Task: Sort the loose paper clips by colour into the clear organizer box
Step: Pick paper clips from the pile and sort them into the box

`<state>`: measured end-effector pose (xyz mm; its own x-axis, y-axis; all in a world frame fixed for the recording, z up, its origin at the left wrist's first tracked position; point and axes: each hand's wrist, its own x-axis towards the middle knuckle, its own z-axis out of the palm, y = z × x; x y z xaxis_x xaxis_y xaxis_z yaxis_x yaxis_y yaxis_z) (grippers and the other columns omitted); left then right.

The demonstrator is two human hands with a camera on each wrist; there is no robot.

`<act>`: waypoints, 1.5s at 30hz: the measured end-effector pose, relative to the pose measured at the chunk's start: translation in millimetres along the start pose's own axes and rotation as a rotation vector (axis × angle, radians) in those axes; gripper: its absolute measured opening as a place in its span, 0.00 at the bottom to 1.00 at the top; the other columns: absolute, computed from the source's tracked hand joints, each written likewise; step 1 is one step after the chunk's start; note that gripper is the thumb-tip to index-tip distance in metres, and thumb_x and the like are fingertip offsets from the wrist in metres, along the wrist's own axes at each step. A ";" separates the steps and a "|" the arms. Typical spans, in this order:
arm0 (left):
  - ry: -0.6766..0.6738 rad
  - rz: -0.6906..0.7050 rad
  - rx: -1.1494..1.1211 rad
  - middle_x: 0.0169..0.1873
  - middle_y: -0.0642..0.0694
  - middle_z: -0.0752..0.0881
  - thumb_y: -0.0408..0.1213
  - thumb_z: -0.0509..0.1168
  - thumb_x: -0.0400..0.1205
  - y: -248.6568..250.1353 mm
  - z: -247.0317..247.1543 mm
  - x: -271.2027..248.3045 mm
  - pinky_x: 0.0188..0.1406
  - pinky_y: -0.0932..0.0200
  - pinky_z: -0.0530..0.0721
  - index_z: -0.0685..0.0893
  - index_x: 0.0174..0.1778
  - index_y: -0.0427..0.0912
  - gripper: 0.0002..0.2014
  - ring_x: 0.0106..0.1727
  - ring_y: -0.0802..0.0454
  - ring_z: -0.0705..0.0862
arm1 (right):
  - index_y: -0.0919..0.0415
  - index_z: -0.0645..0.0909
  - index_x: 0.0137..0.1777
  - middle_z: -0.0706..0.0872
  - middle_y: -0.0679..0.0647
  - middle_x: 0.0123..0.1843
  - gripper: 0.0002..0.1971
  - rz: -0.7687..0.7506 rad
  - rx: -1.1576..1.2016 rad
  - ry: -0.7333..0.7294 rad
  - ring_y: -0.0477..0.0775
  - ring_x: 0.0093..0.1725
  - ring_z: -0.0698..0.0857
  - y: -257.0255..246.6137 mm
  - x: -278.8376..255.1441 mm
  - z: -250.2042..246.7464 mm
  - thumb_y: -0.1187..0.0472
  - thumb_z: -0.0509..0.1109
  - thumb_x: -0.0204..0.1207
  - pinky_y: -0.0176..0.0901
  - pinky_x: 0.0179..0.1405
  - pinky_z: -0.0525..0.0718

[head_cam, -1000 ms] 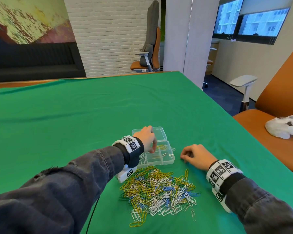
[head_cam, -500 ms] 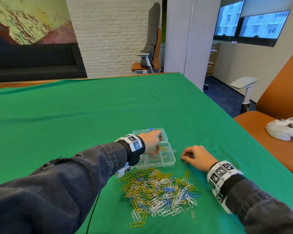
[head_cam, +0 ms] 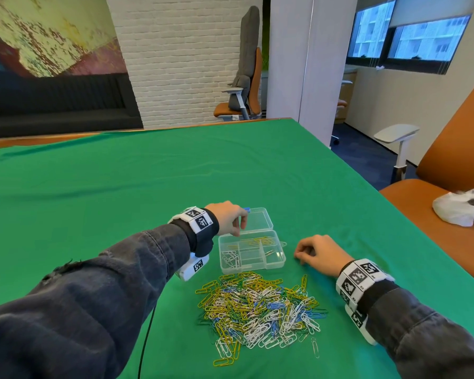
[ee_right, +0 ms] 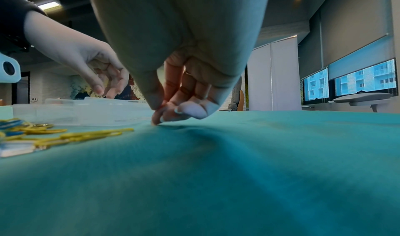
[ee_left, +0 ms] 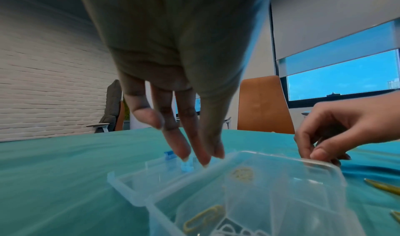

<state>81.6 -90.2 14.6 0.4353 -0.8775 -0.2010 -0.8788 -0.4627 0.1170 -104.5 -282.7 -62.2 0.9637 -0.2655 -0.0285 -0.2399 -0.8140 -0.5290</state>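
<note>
We hover our left hand, fingers loosely apart, over the organizer box at 12 o'clock of the paper clips, while our right hand pinches fingers together on the desk, contents untellable.

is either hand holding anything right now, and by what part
Left hand holds nothing; its straight fingers hang over the box. Right hand pinches at the cloth; whether it has a clip cannot be told.

Lighting: even daylight from windows, soft shadows | Wrist views: blue-tinted, backlit, foreground blurred | Edges: wide-angle bowing
</note>
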 end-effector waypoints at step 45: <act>-0.072 0.116 -0.318 0.37 0.52 0.88 0.41 0.72 0.79 38.8 43.0 -38.6 0.40 0.63 0.78 0.82 0.41 0.49 0.05 0.36 0.59 0.81 | 0.56 0.86 0.44 0.87 0.45 0.32 0.05 0.010 0.007 -0.008 0.40 0.33 0.83 -3.3 -3.7 -0.2 0.61 0.69 0.79 0.32 0.41 0.80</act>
<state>22.3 -68.8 -15.0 0.3111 -0.9209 -0.2350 -0.8116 -0.3861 0.4384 -107.3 -279.1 -60.2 0.9620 -0.2698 -0.0408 -0.2492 -0.8077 -0.5343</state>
